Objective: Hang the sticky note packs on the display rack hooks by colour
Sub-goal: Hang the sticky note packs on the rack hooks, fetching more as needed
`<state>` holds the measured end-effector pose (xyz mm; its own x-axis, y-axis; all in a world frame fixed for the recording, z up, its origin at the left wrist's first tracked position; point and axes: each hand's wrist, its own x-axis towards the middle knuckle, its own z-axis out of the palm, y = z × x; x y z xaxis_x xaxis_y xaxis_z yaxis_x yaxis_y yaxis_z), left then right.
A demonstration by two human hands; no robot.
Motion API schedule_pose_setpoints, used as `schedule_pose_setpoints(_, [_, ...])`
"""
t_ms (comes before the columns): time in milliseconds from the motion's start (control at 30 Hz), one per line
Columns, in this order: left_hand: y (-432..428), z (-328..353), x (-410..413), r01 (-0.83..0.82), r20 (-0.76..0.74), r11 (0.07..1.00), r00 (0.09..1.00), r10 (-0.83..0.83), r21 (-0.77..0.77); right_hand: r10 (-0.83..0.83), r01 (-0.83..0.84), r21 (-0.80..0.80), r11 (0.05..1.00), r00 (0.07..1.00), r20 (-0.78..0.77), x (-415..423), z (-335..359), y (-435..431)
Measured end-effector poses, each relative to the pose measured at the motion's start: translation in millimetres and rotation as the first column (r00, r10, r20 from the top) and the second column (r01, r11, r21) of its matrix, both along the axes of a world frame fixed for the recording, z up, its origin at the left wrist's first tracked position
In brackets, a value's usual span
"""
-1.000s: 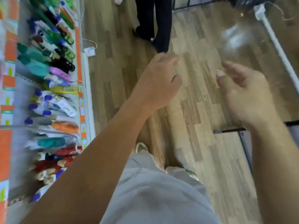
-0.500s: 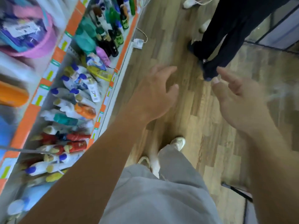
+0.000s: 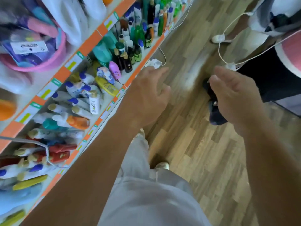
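Trouser leg (image 3: pixel 146 201) nearest, just right of bottle shelf (image 3: pixel 97 122). Left hand (image 3: pixel 146 97) beside shelf edge, right hand (image 3: pixel 234 101) further right; both loose, fingers relaxed, nothing held. Sticky note packs, display rack: neither in view. Step judged: walking aisle to fetch packs; next, locate them, grasp one. Beyond hands, right of shelf: second person's dark shoe (image 3: pixel 216 116), trailing white cable (image 3: pixel 219 49); likely trip risk, aisle narrowed.

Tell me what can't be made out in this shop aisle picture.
Head view only:
- Sticky note packs and display rack: nowhere in frame.
- Dark shoe: partly behind the right hand.
- Standing person: cut off by top and right edges.
- Pink basket contents: blurred, label unreadable.
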<state>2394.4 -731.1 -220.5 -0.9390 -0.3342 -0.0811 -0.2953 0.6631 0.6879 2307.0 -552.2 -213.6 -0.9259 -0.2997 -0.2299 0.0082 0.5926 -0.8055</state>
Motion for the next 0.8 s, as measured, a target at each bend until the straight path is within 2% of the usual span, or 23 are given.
schedule_pose_setpoints(133, [-34.8,-12.7,-55.7,0.013,0.016,1.000,1.000,-0.013,0.010,-0.002,0.008,0.090,0.996,0.997,-0.076,-56.1,-3.5,-31.9])
schedule_pose_setpoints(267, [-74.2,-14.6,-103.8,0.009,0.035,1.000,0.999,-0.009,-0.001,-0.024,0.029,0.101,0.994,0.999,-0.048,-100.8,-5.9,-67.0])
schedule_pose_setpoints(400, [-108.1,-18.4,-140.3,0.015,0.055,0.999,0.998,-0.013,-0.034,-0.027,0.022,0.110,0.994,0.999,0.046,-149.1,-15.4,-94.6])
schedule_pose_setpoints(600, [-135.3,-24.8,-202.9,0.020,0.108,0.995,0.994,-0.010,-0.094,0.028,-0.013,0.210,0.978,0.997,-0.067,-220.6,-27.7,-116.4])
schedule_pose_setpoints(800, [-129.9,-21.3,-294.4,0.041,0.159,0.992,0.987,-0.022,-0.119,-0.096,0.099,0.077,0.992,0.994,-0.050,-309.0,-34.5,-115.3])
